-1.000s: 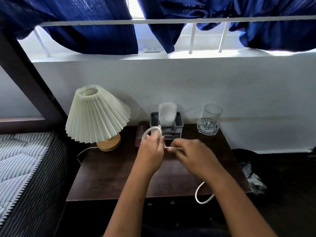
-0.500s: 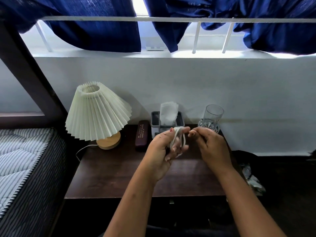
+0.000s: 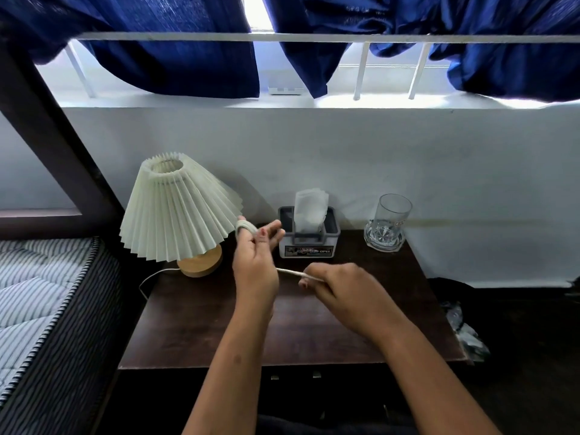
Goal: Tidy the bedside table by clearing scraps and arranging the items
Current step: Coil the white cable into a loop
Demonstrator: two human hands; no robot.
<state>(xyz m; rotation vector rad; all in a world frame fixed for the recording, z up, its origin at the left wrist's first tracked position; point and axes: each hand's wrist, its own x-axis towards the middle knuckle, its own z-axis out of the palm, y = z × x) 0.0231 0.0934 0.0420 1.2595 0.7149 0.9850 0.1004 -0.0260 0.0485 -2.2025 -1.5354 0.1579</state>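
Note:
Above the dark wooden bedside table (image 3: 201,334), my left hand (image 3: 255,262) is raised with fingers up, and loops of a white cable (image 3: 246,227) are wrapped around them. A straight stretch of the same cable runs from that hand to my right hand (image 3: 342,293), which pinches it lower and to the right. At the back of the table stand a pleated cream lamp (image 3: 179,215) on a wooden base, a grey tissue box (image 3: 309,237) with a tissue sticking up, and a clear glass (image 3: 389,224) on a glass coaster.
A striped mattress (image 3: 40,302) and a dark bed post lie to the left. The lamp's thin cord (image 3: 150,277) trails off the table's left edge. Crumpled plastic (image 3: 464,331) lies on the dark floor to the right. Blue curtains hang over the windowsill behind.
My hands have separated: the left moved left toward the lamp with the loops on its fingers, and the right dropped down and right, pulling the cable taut between them.

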